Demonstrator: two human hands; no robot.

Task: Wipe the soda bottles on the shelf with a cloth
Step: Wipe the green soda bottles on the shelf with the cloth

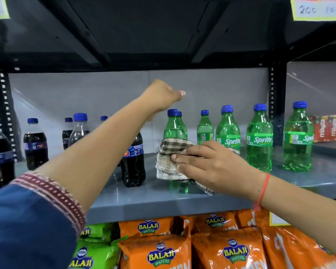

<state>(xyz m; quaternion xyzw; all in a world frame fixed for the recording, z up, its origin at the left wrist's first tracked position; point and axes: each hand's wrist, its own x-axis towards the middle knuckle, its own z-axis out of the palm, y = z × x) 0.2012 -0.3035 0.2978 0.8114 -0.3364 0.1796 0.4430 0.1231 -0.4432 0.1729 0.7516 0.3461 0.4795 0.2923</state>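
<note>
Checked cloth [170,162] wraps our green bottle [174,127]; right hand [211,167] fingers [184,157] press it there, left hand [161,96] loosely curled above.

On the grey shelf [163,206], the green bottles [259,140] and dark cola bottles [133,162] carry blue caps. The cloth [169,160] is beige with brown checks. The sleeve [27,220] is blue, its cuff banded maroon and white.

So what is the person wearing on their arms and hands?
The left arm has a blue sleeve with a maroon-and-white patterned cuff, ending well short of the wrist. The right wrist carries a thin red-orange thread band. Both hands are bare: no gloves, and no rings visible.
</note>
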